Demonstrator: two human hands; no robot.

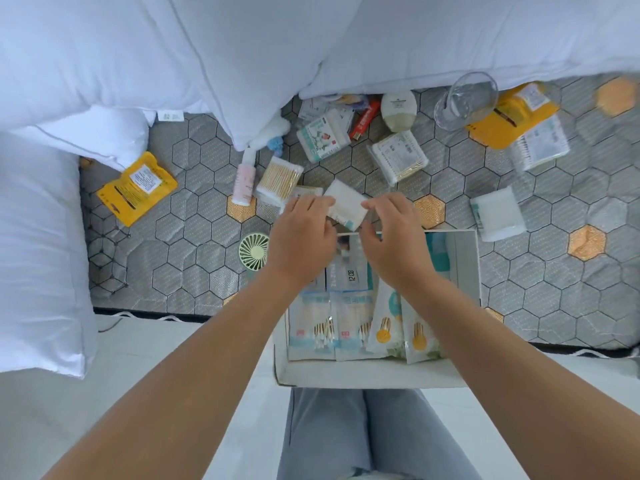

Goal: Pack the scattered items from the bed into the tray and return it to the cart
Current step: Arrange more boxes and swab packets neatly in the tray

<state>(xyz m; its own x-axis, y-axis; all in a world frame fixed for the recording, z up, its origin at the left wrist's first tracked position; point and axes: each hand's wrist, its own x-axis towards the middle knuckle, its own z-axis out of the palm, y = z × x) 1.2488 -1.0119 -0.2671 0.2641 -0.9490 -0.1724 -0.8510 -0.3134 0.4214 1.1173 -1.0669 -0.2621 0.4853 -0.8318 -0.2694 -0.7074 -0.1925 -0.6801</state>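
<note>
White cotton-pad packet [347, 204] sits clamped between our left hand [304, 237] and right hand [391, 233], fingers closed on its two ends, just above the far rim of the tray [464, 244], which rests at the mattress [194, 237] edge, partly filled.

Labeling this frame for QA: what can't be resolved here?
- Tray far-end contents, head view: covered by left hand and right hand.
- White packet label: too small.
- Items under duvet edge: partly hidden.
- Cart: out of frame.
</note>
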